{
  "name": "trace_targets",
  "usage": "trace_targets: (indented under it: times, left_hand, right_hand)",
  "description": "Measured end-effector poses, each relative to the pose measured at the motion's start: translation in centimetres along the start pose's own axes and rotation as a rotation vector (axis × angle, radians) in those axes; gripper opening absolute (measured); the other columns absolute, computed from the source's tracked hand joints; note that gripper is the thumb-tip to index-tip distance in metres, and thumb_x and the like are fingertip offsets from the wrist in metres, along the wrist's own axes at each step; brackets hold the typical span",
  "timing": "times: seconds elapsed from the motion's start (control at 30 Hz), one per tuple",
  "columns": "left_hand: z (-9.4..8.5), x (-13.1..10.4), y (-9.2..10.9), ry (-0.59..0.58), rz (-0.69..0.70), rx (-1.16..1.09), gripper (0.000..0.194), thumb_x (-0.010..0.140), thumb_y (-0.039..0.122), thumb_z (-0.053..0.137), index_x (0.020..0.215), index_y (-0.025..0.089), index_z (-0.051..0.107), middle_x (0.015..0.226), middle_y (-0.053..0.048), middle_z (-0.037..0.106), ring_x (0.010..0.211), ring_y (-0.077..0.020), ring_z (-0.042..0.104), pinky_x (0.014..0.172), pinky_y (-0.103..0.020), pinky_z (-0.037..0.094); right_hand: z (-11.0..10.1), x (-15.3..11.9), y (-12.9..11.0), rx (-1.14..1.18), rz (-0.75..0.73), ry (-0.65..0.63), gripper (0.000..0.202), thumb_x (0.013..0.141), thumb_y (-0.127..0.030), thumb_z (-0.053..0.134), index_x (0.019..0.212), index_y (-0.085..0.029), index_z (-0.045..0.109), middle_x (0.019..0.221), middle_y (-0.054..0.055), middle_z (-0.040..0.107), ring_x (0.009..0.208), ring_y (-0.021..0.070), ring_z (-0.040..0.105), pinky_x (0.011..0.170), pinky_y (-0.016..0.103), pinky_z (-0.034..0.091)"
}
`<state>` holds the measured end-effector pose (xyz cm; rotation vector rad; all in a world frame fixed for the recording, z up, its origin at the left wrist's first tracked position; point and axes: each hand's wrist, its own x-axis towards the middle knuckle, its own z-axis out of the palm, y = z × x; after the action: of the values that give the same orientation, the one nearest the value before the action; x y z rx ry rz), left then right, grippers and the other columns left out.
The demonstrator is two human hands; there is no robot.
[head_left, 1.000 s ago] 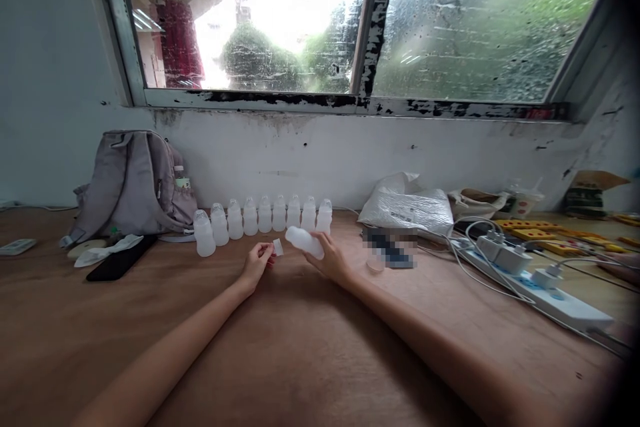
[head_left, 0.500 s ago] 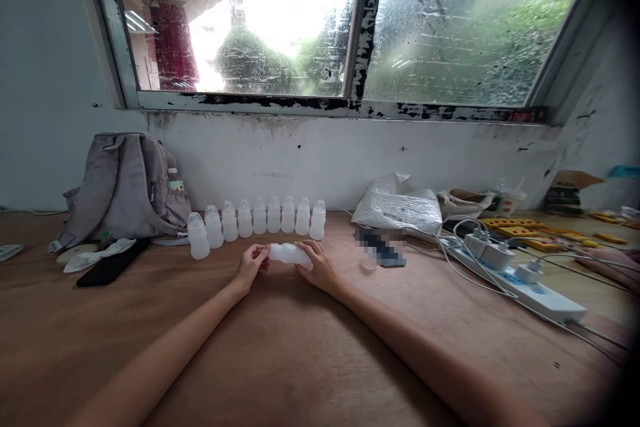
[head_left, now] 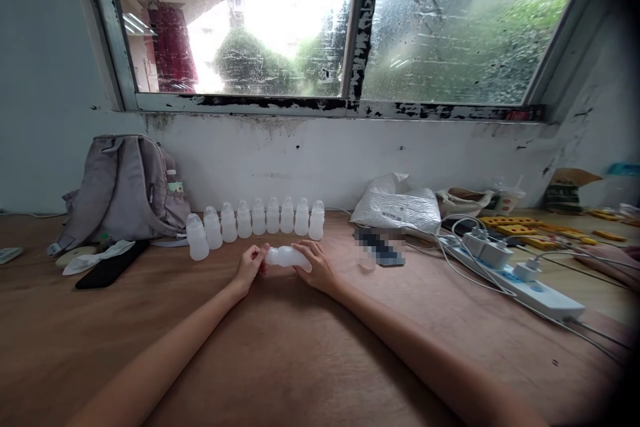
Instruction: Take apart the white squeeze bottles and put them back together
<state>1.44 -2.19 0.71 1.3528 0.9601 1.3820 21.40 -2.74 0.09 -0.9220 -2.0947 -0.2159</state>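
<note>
A translucent white bottle [head_left: 287, 256], shaped like a small baby bottle, lies on its side between my two hands, just above or on the wooden table [head_left: 280, 347]. My left hand [head_left: 250, 267] pinches its narrow neck end with thumb and fingers, which hide the tip. My right hand [head_left: 318, 267] is wrapped over the wide base end. Behind my hands several similar bottles [head_left: 273, 217] stand upright in a slightly curved row; the leftmost bottle [head_left: 198, 237] is nearest to me.
Left are a grey backpack [head_left: 123, 187], a black phone-like slab [head_left: 107, 272] and a white tissue [head_left: 97, 258]. On the right lie a silvery plastic bag [head_left: 397, 208], a blurred-out dark object [head_left: 383, 249] and a power strip [head_left: 540, 297] with cables. Another person's hand [head_left: 607, 263] rests at far right.
My left fingers have shifted slightly at the bottle's neck end. My right hand keeps its hold, and the standing row is unchanged.
</note>
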Motion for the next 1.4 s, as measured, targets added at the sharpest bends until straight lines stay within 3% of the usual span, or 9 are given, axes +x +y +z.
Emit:
trace_targets:
  times: [0.23, 0.53, 0.83, 1.13, 1.27, 1.4]
  left_hand:
    - [0.0, 0.1, 0.1, -0.004, -0.018, -0.011, 0.039, 0.064, 0.053, 0.055, 0.059, 0.017, 0.044, 0.048, 0.006, 0.044, 0.040, -0.0071, 0.041, 0.039, -0.019, 0.035]
    - [-0.1, 0.0, -0.1, 0.000, -0.002, 0.015, 0.037, 0.066, 0.052, 0.055, 0.061, 0.017, 0.045, 0.047, 0.006, 0.042, 0.039, -0.0066, 0.039, 0.037, -0.017, 0.032]
    - [-0.2, 0.3, -0.5, -0.001, 0.004, 0.056, 0.042, 0.067, 0.057, 0.050, 0.055, 0.018, 0.038, 0.043, 0.008, 0.038, 0.034, -0.0060, 0.036, 0.035, -0.018, 0.030]
    - [-0.2, 0.2, -0.9, -0.030, -0.014, 0.079, 0.041, 0.071, 0.056, 0.044, 0.057, 0.018, 0.044, 0.039, 0.008, 0.032, 0.030, -0.0065, 0.032, 0.033, -0.019, 0.027]
    - [-0.2, 0.1, -0.5, -0.003, 0.023, 0.044, 0.034, 0.068, 0.051, 0.052, 0.064, 0.017, 0.051, 0.044, 0.006, 0.040, 0.034, -0.0062, 0.035, 0.034, -0.018, 0.029]
    - [-0.6, 0.2, 0.1, -0.063, 0.004, -0.078, 0.029, 0.062, 0.033, 0.061, 0.086, 0.017, 0.059, 0.072, -0.001, 0.058, 0.057, -0.0105, 0.053, 0.047, -0.019, 0.041]
  right_hand:
    - [-0.4, 0.1, -0.2, 0.017, 0.010, -0.006, 0.048, 0.073, -0.028, 0.056, 0.118, -0.021, 0.043, 0.107, 0.010, 0.046, 0.099, 0.0232, 0.044, 0.086, 0.039, 0.039]
    - [-1.2, 0.2, -0.7, 0.141, -0.017, -0.109, 0.048, 0.073, -0.032, 0.056, 0.118, -0.021, 0.041, 0.100, 0.009, 0.050, 0.090, 0.0206, 0.050, 0.078, 0.034, 0.044]
    - [-1.1, 0.1, -0.9, 0.142, -0.031, -0.087, 0.044, 0.076, -0.032, 0.052, 0.117, -0.020, 0.040, 0.099, 0.009, 0.050, 0.090, 0.0207, 0.051, 0.078, 0.035, 0.044]
    - [-1.0, 0.1, -1.3, 0.071, -0.085, -0.044, 0.047, 0.076, -0.034, 0.052, 0.118, -0.021, 0.039, 0.103, 0.011, 0.048, 0.094, 0.0229, 0.048, 0.082, 0.038, 0.043]
    - [-1.1, 0.0, -1.2, 0.083, -0.050, -0.048, 0.046, 0.074, -0.036, 0.054, 0.116, -0.021, 0.042, 0.098, 0.009, 0.051, 0.088, 0.0210, 0.052, 0.077, 0.034, 0.045]
    - [-1.0, 0.0, -1.0, 0.071, 0.035, -0.063, 0.039, 0.075, -0.035, 0.053, 0.111, -0.021, 0.045, 0.091, 0.007, 0.053, 0.082, 0.0197, 0.054, 0.071, 0.032, 0.046]
